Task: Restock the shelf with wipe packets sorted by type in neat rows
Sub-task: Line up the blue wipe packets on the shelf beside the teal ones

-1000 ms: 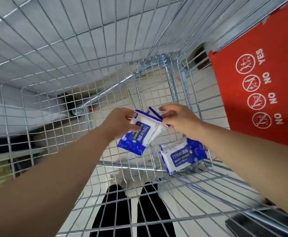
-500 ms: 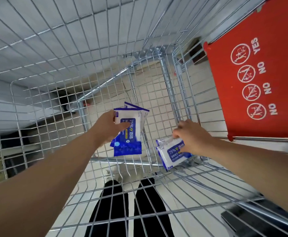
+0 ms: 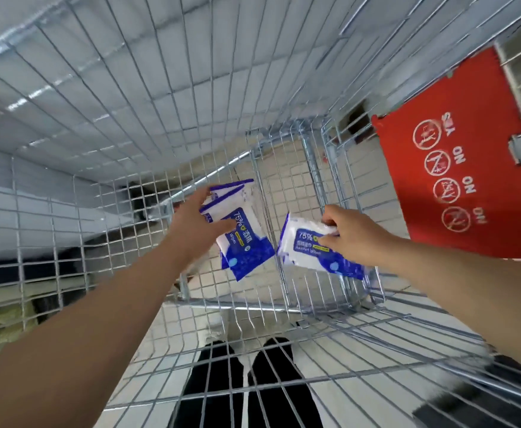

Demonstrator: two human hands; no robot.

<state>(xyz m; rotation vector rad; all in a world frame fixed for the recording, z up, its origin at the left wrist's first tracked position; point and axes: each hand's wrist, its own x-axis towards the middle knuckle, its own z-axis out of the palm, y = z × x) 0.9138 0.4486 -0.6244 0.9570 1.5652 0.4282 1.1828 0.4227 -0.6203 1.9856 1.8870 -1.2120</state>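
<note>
Both arms reach down into a wire shopping cart (image 3: 98, 211). My left hand (image 3: 191, 230) grips a small stack of blue-and-white "75%" alcohol wipe packets (image 3: 240, 233), held upright near the middle of the cart. My right hand (image 3: 349, 236) pinches the top edge of more wipe packets (image 3: 308, 248) of the same kind, lifted just above the cart's bottom corner. How many packets are in each stack cannot be told. The two stacks hang close together without touching.
A red plastic child-seat flap (image 3: 469, 193) with YES/NO pictograms stands at the right side of the cart. Wire walls close in on all sides. Through the mesh bottom I see tiled floor and dark trouser legs (image 3: 240, 393).
My right hand let go of the stack in my left hand, dropped to the packets in the cart corner, gripped them and lifted them. My left hand stayed raised with its stack.
</note>
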